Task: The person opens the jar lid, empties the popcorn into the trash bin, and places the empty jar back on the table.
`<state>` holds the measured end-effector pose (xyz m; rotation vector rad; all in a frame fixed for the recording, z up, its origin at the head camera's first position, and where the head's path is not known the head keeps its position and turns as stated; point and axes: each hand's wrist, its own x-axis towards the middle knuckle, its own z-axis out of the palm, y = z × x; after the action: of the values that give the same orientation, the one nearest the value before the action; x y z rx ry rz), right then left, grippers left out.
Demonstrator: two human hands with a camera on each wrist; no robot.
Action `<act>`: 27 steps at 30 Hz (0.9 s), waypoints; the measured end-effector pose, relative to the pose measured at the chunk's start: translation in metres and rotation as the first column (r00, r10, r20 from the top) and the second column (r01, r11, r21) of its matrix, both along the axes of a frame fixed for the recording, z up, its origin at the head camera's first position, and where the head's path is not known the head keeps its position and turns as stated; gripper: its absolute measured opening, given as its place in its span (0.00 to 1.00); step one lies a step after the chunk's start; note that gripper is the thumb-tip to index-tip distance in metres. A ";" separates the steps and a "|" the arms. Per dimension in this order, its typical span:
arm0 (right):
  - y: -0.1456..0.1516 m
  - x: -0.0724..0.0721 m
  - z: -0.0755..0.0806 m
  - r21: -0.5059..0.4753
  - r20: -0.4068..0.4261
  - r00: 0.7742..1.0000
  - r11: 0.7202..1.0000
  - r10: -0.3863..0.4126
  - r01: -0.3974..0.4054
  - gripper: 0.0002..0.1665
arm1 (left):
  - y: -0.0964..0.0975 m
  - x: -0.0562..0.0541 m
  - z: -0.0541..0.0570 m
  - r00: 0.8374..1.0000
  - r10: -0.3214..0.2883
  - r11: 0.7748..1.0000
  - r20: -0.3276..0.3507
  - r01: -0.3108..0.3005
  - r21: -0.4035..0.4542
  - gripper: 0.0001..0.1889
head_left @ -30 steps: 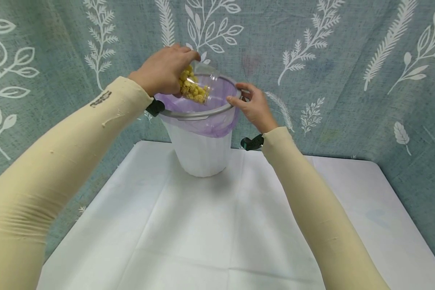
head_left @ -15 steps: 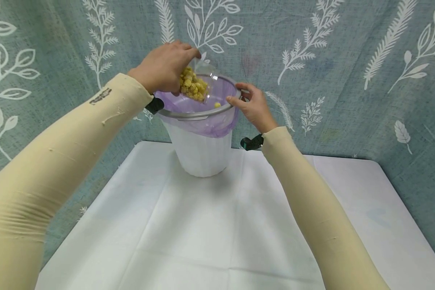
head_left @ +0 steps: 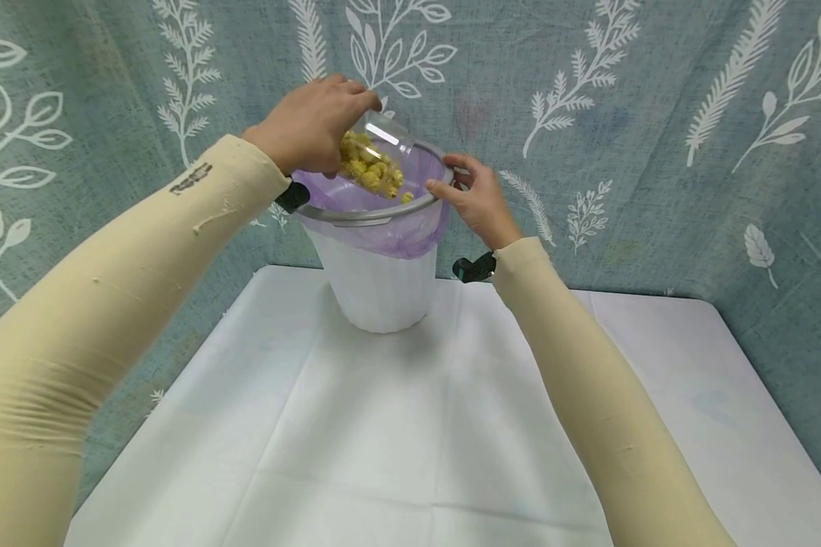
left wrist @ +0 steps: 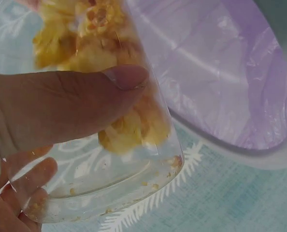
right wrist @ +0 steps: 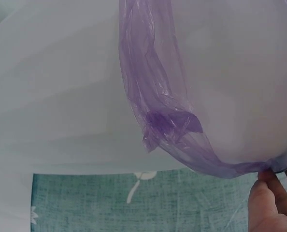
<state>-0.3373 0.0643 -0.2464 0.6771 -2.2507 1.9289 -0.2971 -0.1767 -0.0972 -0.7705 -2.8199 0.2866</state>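
My left hand (head_left: pixel 318 125) grips a clear jar (head_left: pixel 391 135), tilted with its mouth down to the right over a white trash bin (head_left: pixel 381 292). Yellow popcorn (head_left: pixel 369 167) fills part of the jar, and a piece or so is at its mouth. In the left wrist view the thumb (left wrist: pixel 80 104) lies across the jar's side, with crumbs at its base. A purple bag (head_left: pixel 404 239) lines the bin and folds over its grey rim (head_left: pixel 362 216). At the rim's right side my right hand (head_left: pixel 479 197) pinches the edge, thumb in front, fingers behind.
The bin stands near the back of a table with a white cover (head_left: pixel 356 425). Behind hangs a grey-green curtain (head_left: pixel 492 91) with white leaf patterns. Dark straps (head_left: pixel 475 268) show at both wrists.
The jar has tipped further down, and its popcorn has slid toward the mouth. A loose piece appeared below the mouth half a second ago. My right hand stays on the rim.
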 end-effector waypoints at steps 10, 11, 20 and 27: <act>0.000 0.001 -0.001 0.018 -0.006 1.000 1.000 -0.007 0.007 0.40 | 0.002 0.001 -0.001 1.000 -0.006 1.000 -0.017 0.006 -0.005 0.51; 0.000 0.001 -0.001 0.018 -0.005 1.000 1.000 -0.007 0.007 0.40 | 0.002 0.002 0.000 1.000 -0.007 1.000 -0.017 0.007 -0.007 0.51; 0.001 0.001 -0.001 0.022 0.000 1.000 1.000 -0.010 0.010 0.40 | 0.003 0.001 0.001 0.999 -0.027 0.999 -0.038 0.026 -0.022 0.45; 0.001 0.001 0.000 0.019 0.004 1.000 1.000 -0.012 0.012 0.39 | 0.008 0.003 0.004 0.996 -0.047 0.999 -0.073 0.045 -0.027 0.41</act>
<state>-0.3360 0.0650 -0.2463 0.6610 -2.2728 1.9077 -0.2937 -0.1686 -0.0931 -0.8116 -2.7306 0.3364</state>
